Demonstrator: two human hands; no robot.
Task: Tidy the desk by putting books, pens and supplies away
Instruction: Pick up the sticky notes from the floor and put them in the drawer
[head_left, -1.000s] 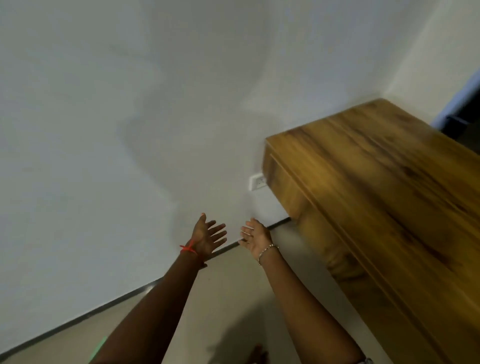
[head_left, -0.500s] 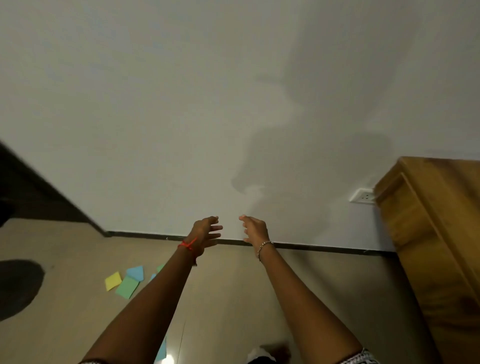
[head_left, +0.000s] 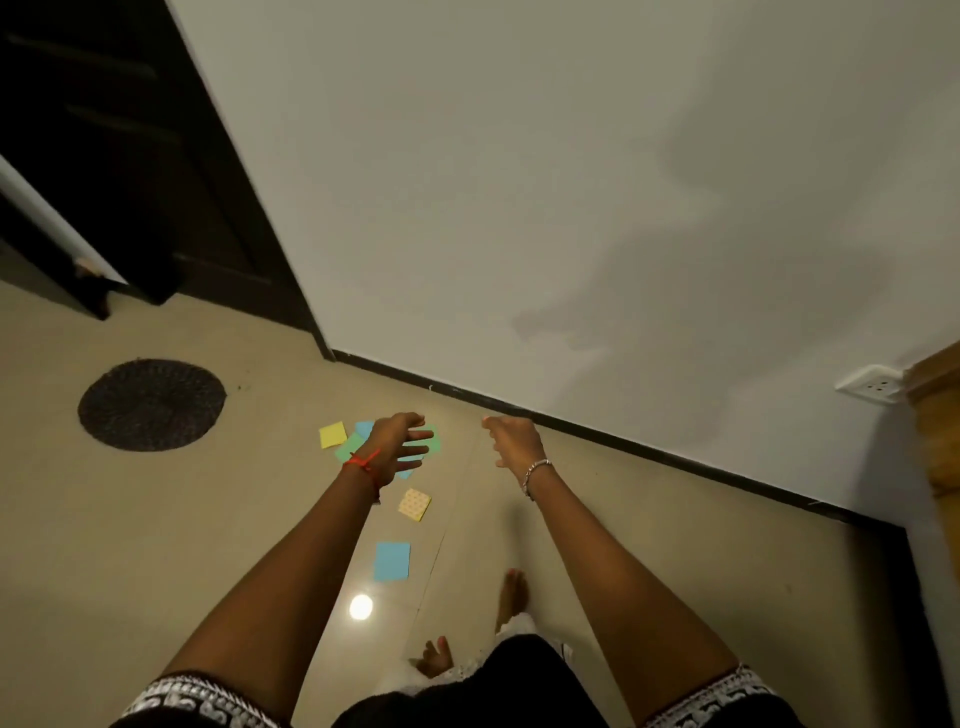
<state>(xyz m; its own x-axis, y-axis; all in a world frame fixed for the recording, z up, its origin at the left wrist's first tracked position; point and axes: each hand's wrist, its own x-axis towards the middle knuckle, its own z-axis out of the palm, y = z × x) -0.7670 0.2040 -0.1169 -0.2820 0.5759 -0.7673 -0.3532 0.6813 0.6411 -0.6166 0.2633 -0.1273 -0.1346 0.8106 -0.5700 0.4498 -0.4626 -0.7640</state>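
Left hand (head_left: 395, 439) now over sticky notes (head_left: 332, 434), fingers (head_left: 418, 435) above them.

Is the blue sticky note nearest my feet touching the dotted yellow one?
Apart. The head view shows a strip of bare floor between the blue sticky note and the dotted yellow note.

yellow sticky note (head_left: 332, 434), green note (head_left: 349, 448) beside it, dotted yellow note (head_left: 415, 504), blue note (head_left: 391, 561), flat on floor (head_left: 208, 545)

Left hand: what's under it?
The left hand partly covers a green note and a blue note on the floor; only their edges show. Anything wholly beneath it is hidden.
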